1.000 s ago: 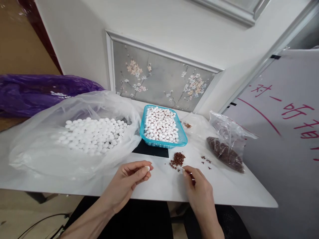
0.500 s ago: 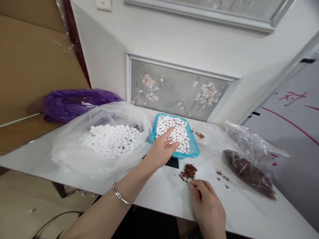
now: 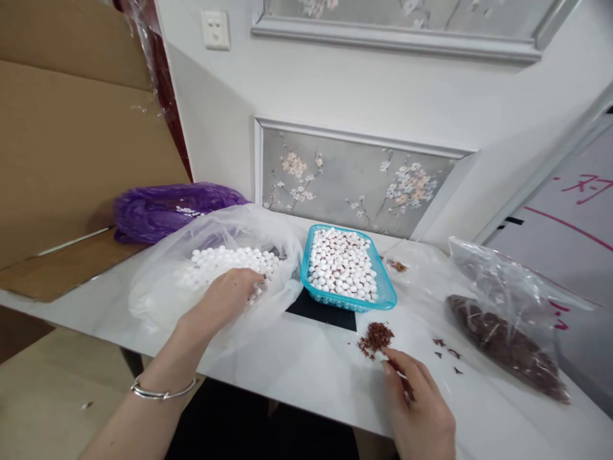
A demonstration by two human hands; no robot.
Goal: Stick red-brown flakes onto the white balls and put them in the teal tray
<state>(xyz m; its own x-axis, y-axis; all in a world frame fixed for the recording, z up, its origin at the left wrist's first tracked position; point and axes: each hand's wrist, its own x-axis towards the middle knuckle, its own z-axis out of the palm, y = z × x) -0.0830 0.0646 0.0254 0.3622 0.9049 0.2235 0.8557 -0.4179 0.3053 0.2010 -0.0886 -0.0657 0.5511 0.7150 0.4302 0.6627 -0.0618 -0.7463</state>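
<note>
Toward the left end of the bench [image 3: 297, 367], a filmy translucent bag [image 3: 156, 297] holds smooth white rounds [image 3: 230, 257]; by the back edge, a turquoise plastic basket [image 3: 387, 291] brims with more; nearer the front edge sits a crumbly brown pile [image 3: 377, 337]. The left hand [image 3: 230, 297], half-curled, reaches over the rounds, grip hidden; the right hand [image 3: 421, 399] nearly closes fingertips beside the pile, contents unclear.

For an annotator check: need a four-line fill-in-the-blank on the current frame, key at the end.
1. The left hand is at the translucent bag of ____ balls.
2. The right hand is beside a small pile of ____ bits.
3. The basket beside the translucent bag is ____ in colour.
4. The bangle is on the person's ____ arm.

Missing words: white; reddish-brown; blue; left.
</note>
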